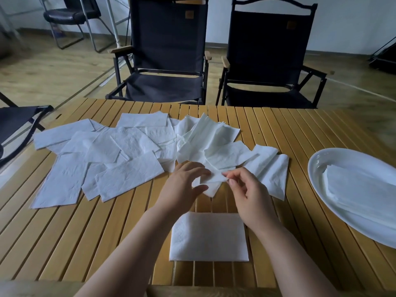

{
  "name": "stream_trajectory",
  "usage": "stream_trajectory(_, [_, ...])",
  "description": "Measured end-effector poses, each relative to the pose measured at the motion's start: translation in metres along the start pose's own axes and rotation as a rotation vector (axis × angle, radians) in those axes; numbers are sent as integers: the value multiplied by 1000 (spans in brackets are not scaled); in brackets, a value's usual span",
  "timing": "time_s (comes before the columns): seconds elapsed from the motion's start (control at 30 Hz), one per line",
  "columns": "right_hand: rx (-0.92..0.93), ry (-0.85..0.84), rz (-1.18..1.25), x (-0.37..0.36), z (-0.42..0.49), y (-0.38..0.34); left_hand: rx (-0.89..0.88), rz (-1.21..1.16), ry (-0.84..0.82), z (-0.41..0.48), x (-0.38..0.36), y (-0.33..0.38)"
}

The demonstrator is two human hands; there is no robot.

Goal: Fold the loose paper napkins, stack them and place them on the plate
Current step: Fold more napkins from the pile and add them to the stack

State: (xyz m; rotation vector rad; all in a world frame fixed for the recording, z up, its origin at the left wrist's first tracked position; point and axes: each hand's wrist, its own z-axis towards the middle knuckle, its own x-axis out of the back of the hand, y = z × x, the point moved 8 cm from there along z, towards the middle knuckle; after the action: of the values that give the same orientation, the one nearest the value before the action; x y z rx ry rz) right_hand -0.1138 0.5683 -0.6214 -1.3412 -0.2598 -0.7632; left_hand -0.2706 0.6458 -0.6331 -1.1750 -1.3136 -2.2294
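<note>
Several loose white paper napkins [120, 155] lie spread and overlapping across the far half of the slatted wooden table [85, 243]. At the pile's near edge, my left hand [182, 185] and my right hand [248, 191] both pinch one crumpled napkin [211, 183], each at a corner of it. A folded napkin [209, 236] lies flat on the table below my hands, between my forearms. The white oval plate [334, 202] sits at the right edge, with a stack of folded napkins [360, 189] on it.
Two dark folding chairs [167, 54] [270, 56] stand behind the table's far edge. Part of another dark seat [15, 123] shows at the left. Bare table slats lie in front and to the left of the folded napkin.
</note>
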Motion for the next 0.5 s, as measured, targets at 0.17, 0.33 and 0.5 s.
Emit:
stream_trajectory(0.17, [-56,-87,307,6,-5,-9,94,-101,60,2,14,-3])
stream_trajectory(0.33, [-311,-11,736,9,-5,11,165,-233,43,2,29,-5])
stream_trajectory(0.5, [-557,41,699,10,-9,39,327,-447,-171,-8,30,-11])
